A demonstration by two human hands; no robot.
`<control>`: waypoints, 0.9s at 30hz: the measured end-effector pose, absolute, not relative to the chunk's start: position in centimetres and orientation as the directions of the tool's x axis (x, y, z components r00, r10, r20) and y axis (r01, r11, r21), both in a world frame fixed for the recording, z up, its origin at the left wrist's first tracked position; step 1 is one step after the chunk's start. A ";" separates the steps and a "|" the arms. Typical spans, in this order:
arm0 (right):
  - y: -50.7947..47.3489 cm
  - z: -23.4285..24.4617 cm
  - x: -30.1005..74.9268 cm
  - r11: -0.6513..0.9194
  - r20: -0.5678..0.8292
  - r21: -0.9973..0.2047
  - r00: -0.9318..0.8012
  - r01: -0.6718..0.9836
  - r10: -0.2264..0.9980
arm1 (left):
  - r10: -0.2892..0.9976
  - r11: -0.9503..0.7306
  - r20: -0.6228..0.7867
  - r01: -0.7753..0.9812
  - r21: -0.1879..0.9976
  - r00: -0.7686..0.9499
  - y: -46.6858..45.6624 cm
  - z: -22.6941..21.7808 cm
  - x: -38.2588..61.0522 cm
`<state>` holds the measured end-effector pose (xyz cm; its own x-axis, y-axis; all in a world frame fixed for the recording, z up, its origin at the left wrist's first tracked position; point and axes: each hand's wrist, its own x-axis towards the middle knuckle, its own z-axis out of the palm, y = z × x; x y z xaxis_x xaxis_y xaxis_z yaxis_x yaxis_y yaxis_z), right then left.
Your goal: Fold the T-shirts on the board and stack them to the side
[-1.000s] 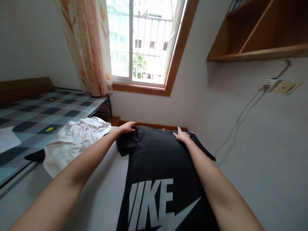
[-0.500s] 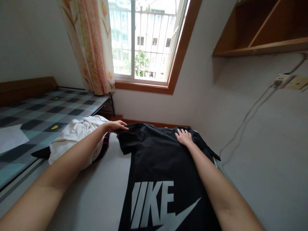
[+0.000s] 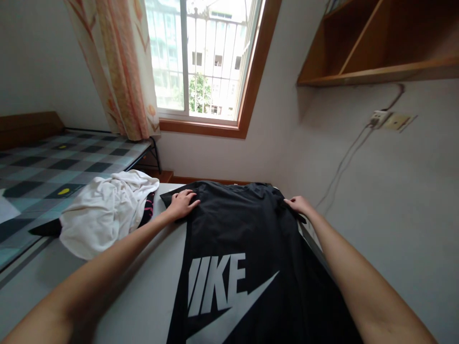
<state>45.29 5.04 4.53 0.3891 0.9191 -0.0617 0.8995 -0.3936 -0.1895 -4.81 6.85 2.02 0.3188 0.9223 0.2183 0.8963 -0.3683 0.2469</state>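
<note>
Black Nike T-shirt (image 3: 233, 222), lightly wrinkled, big pale-grey print (image 3: 237, 313); left hand (image 3: 181, 204) fingers spread on one sleeve, right hand (image 3: 300, 204) pinching the other.

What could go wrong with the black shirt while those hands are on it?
The black short-sleeved shirt with big grey letters might wrinkle if the right hand tugs near one sleeve while the left hand presses by the other. It could also slip, since its right side lies close to the edge of the pale flat surface. And the left forearm is close beside the crumpled white cloth, so it might bump that.
</note>
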 end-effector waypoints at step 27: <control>4.9 8.9 40.6 -0.300 -0.011 -0.797 0.484 0.525 0.875 | 0.917 -0.355 0.311 0.864 0.357 0.248 5.1 1.0 -4.1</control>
